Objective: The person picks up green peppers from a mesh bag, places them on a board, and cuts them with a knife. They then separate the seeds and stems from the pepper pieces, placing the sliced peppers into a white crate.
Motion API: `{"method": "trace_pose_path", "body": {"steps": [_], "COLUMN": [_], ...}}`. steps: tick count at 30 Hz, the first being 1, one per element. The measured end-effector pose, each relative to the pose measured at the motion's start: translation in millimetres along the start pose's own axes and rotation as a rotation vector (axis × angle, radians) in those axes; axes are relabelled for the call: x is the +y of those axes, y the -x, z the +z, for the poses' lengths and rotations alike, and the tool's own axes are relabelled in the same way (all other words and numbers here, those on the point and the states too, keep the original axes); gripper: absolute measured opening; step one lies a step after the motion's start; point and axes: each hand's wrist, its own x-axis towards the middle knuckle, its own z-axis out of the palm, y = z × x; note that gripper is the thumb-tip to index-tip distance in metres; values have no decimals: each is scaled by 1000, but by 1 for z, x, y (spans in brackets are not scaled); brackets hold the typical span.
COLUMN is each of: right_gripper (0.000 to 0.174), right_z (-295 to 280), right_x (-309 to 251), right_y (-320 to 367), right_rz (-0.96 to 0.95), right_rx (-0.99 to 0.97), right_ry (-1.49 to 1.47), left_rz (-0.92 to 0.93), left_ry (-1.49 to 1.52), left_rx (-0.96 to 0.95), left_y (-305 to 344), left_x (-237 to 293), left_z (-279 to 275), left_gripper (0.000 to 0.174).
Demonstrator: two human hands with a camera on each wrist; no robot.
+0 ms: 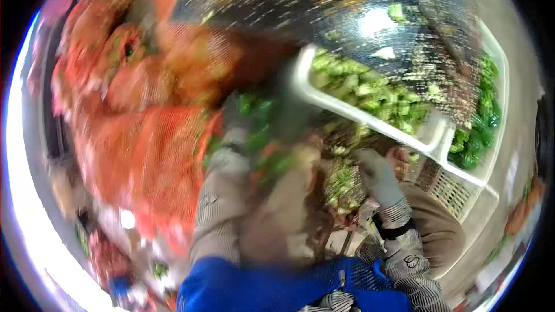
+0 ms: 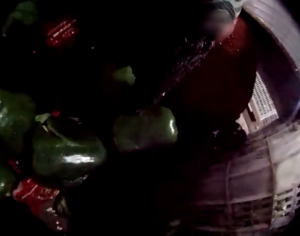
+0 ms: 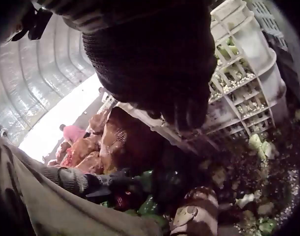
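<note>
Green peppers [image 1: 260, 110] lie blurred at the mouth of an orange mesh sack [image 1: 156, 162] in the head view. My gloved left hand [image 1: 236, 117] reaches in among them, its fingers hidden. Close up, the left wrist view shows a dark green pepper [image 2: 146, 129] and another pepper [image 2: 69, 152] in deep shadow, with bits of red between. My right hand [image 1: 381, 180], in a grey glove, is over my right knee beside the white crate [image 1: 370, 120]. In the right wrist view that glove [image 3: 150, 64] is dark, fingers pointing down; I cannot tell whether they hold anything.
Pale green pepper scraps [image 1: 370, 89] fill the white crate. Whole green peppers [image 1: 488, 110] lie in a second crate on the right. A dark, seed-strewn surface [image 1: 347, 0] stretches behind. More orange sacks [image 1: 104, 29] are piled at left. Scraps [image 3: 260, 147] and seeds litter the floor.
</note>
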Motion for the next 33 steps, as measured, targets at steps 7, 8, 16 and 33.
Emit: {"method": "trace_pose_path", "body": {"steps": [7,8,16,33], "right_gripper": [25,20,45,71], "right_z": [-129,-162,-229,-208], "right_x": [-14,-16,55,-38], "right_y": [-35,-44,-134,31], "right_rz": [-238,-83,286,-227], "right_rx": [929,1007,600,405], "right_ry": [203,223,734,-1158], "left_rz": [-58,-12,401,1034], "left_ry": [244,163,777,607], "left_rx": [47,70,-131,437], "left_y": [-27,-15,95,189], "left_x": [-56,-19,203,426], "left_z": [7,-23,-177,-121], "left_gripper": [48,48,51,72]}}
